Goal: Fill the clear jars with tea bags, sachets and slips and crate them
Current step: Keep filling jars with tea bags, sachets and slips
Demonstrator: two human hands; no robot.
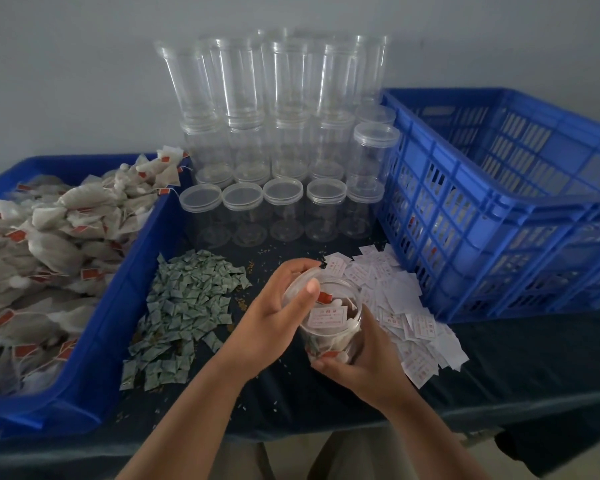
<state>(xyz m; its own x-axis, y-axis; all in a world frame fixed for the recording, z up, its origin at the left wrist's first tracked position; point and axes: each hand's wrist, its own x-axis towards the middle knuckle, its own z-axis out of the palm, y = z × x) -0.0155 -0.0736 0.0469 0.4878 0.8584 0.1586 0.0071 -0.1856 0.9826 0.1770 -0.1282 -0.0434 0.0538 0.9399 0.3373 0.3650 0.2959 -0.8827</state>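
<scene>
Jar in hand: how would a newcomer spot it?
Find the blue crate at right; white slips lie before it. At their left edge, the right hand holds one jar, the left hand its lid. Unlike the empty jars behind, it holds tea bags and a slip.

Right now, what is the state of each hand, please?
Left hand: grip closed on the clear round plastic lid.
Right hand: grip closed around the clear round plastic jar of tea bags.

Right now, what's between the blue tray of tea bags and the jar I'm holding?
The heap of green sachets on the dark cloth, then your left hand gripping the lid; head view.
</scene>
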